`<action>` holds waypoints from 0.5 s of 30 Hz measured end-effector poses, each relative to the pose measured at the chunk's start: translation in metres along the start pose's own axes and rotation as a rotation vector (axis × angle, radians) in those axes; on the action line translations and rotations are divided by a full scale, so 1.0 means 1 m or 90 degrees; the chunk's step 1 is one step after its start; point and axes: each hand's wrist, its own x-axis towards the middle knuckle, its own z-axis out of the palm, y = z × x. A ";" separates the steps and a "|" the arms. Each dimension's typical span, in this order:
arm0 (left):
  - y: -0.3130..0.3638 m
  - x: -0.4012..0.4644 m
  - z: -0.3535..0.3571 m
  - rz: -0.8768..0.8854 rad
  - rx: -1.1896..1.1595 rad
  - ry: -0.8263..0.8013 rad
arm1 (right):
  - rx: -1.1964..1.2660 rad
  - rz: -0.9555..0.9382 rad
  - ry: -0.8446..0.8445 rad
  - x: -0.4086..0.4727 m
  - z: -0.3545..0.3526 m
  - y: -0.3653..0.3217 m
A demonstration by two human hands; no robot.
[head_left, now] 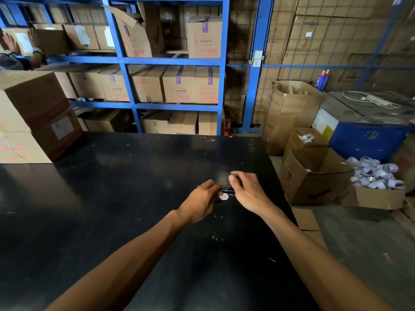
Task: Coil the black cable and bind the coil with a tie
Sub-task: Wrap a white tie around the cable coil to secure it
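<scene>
Left hand (202, 198): palm down over the table (112, 198); fingers curled toward the white piece (224, 196), seemingly pinching it; grip partly hidden, so I cannot tell for sure
Right hand (249, 189): palm down, fingers bent over the cable (226, 188); looks closed on the bundle, though the fingers hide the contact
Cable: a small bunch of black strands in the gap between the two hands, low on the table; most of it covered by the right hand
White piece: just under the strands, at the left fingertips; tie or connector, too small to tell
Key relation: visible strands run left to right, hand to hand; the right hand is on the bundle, the left at its near end
Step, as judged: coil seems gathered; binding likely in hand or next
Risk: loops may spring loose if the right hand lets go
</scene>
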 end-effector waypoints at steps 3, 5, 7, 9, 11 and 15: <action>0.008 0.006 -0.008 -0.212 -0.302 -0.061 | -0.078 -0.180 -0.084 -0.009 -0.001 0.011; 0.013 0.010 -0.011 -0.331 -0.512 -0.049 | -0.121 -0.217 -0.093 -0.011 0.004 0.017; 0.012 0.014 -0.010 -0.397 -0.607 -0.018 | -0.150 -0.262 -0.011 -0.008 0.013 0.025; 0.011 0.017 -0.008 -0.429 -0.621 -0.005 | -0.165 -0.279 0.054 -0.007 0.019 0.026; 0.013 0.018 -0.011 -0.435 -0.607 -0.017 | -0.157 -0.266 0.090 -0.006 0.024 0.024; 0.014 0.014 -0.018 -0.336 -0.414 -0.083 | -0.142 -0.194 0.096 -0.002 0.027 0.017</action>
